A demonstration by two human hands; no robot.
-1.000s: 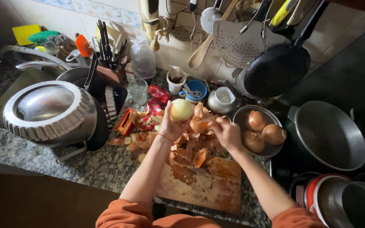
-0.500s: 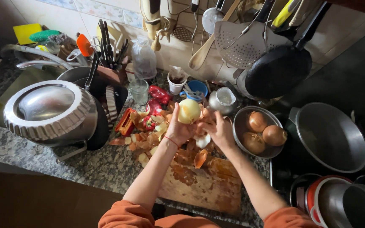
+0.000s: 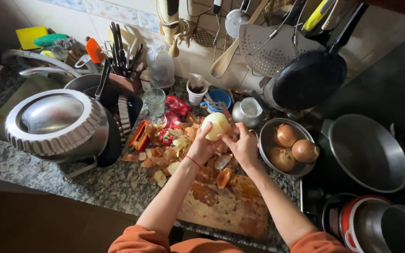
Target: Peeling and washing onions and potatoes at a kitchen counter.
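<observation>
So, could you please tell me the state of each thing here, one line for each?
onion: peeled, pale, held up by both hands
left hand: grips the onion from below
right hand: fingers on the onion's side
steel bowl: holds three unpeeled onions
cutting board: strewn with onion skins
drinking glass: upright, looks empty
frying pan: hanging on the wall

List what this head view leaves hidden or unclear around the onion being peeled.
- Underside of the onion: covered by the left hand.
- Right hand fingertips: hidden behind the onion.
- Wooden board: far end buried under onion skins.
- Contents of the blue cup: too small to tell.
</observation>
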